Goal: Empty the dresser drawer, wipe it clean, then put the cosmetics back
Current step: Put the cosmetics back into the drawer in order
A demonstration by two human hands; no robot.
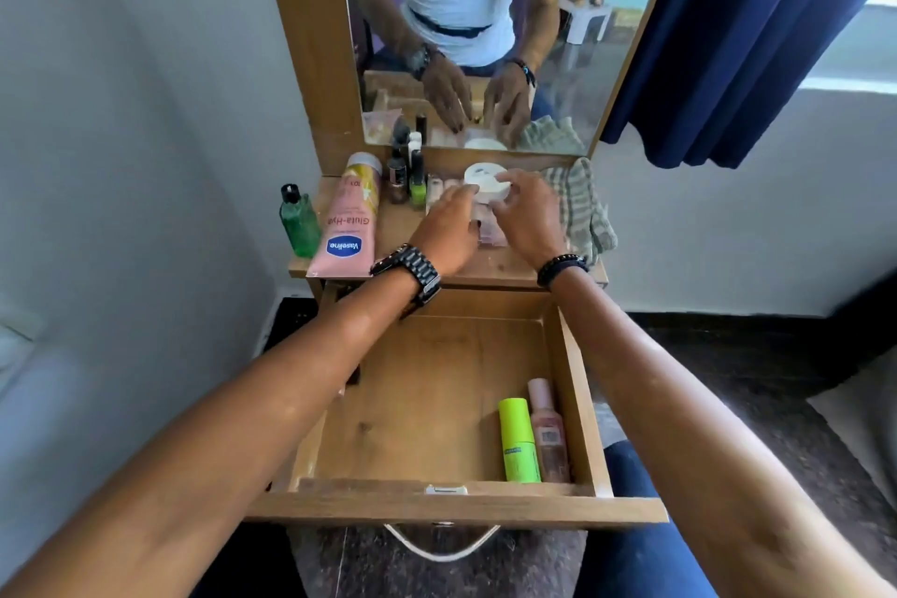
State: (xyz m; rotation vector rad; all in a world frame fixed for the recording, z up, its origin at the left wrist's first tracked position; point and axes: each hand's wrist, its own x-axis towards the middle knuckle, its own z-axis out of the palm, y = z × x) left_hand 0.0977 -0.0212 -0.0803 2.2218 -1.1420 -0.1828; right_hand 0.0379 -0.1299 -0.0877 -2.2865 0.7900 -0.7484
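both hands up on the dresser top now. right hand [526, 214] has its fingers curled round the white jar [487, 185], left hand [449, 223] reaches in beside it, fingers fairly straight, tips at the jar's near side. that jar looks light, hard and smooth, likely slippery; best gripped round the rim. behind the fingers to the left: two small polish bottles [406, 184], one pink tube [345, 219], one green bottle [297, 221]. down in the drawer [577, 384], two bottles: one lime [518, 439], one pink [548, 432].

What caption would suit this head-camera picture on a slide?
Both hands, left and right, reach a white jar on the dresser top while two bottles lie in the open drawer.
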